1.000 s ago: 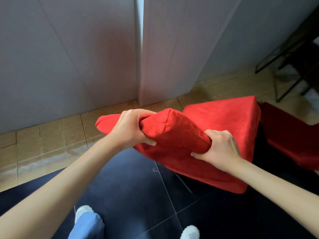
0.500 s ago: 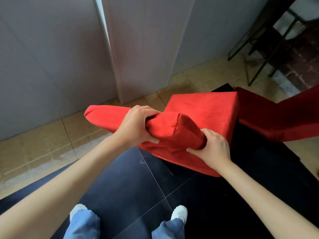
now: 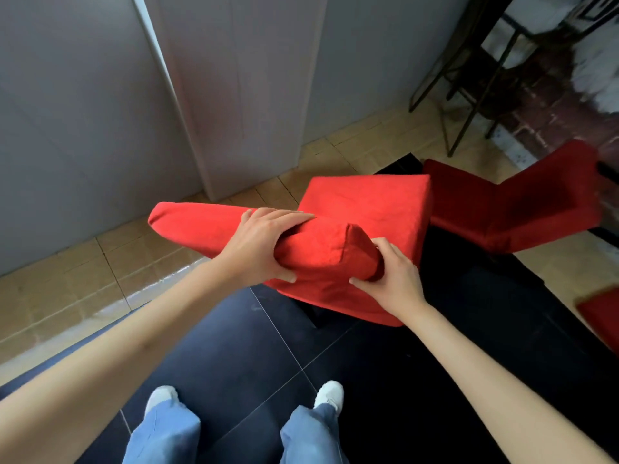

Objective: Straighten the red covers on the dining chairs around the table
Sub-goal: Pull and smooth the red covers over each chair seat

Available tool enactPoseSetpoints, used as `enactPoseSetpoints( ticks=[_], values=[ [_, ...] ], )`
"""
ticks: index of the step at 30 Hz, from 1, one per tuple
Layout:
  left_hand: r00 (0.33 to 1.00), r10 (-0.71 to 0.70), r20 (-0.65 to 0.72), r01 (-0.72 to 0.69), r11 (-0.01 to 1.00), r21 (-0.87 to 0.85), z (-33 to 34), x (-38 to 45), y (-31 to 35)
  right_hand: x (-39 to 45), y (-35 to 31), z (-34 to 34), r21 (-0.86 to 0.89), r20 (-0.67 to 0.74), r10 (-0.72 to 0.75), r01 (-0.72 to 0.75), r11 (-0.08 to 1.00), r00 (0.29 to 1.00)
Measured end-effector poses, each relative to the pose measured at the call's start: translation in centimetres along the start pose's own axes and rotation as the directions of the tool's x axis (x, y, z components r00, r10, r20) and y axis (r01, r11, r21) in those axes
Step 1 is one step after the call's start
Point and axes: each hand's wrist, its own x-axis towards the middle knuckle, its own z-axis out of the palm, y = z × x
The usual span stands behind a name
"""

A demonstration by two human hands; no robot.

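Both hands are on the red fabric cover of the nearest dining chair (image 3: 365, 209), at the padded top edge of its backrest, which runs from lower right to upper left across the middle of the view. The left hand (image 3: 258, 244) wraps over the top of that edge, fingers curled across the far side and thumb pressed against the near face, holding the cloth. The right hand (image 3: 392, 279) grips the near corner of the backrest, thumb on the front face and fingers curled round behind the corner seam. The fabric bunches slightly between the two grips. Beyond the backrest the chair's red-covered square seat lies flat and smooth.

Just to the right stands a second red-covered dining chair (image 3: 522, 209), its seat close beside the first chair's seat and its back tilting up to the right. A scrap of more red cloth (image 3: 599, 313) shows at the right edge. The person's blue trouser legs (image 3: 164, 430) and white shoes (image 3: 330, 395) stand on the dark glossy floor tiles (image 3: 234, 346), which give way to beige tiles (image 3: 83, 272) along a grey panelled wall (image 3: 83, 112). A black metal frame (image 3: 469, 95) stands in the upper right corner
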Motion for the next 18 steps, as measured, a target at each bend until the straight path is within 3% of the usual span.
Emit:
enactPoseSetpoints(
  ticks=[3, 6, 14, 18],
  values=[
    [0.993, -0.11, 0.03, 0.11, 0.994, 0.001, -0.3, -0.7, -1.1, -0.7, 0.8, -0.5, 0.004, -0.003, 0.027, -0.027, 1.0, 1.0],
    [0.98, -0.195, -0.033, 0.191, 0.977, -0.093, 0.1, -0.9, -1.9, -1.2, 1.2, -0.9, 0.02, 0.012, 0.075, -0.075, 0.997, 0.997],
    [0.99, -0.139, -0.037, 0.136, 0.989, -0.064, 1.7, -0.2, 0.5, -3.6, 1.7, -4.6, 0.155, 0.131, 0.222, -0.241, 0.958, 0.966],
    [0.998, -0.056, -0.027, 0.056, 0.998, 0.008, 3.1, 0.0, 2.5, -5.3, 1.3, -6.6, 0.251, 0.094, 0.247, -0.263, 0.932, 0.965]
  ],
)
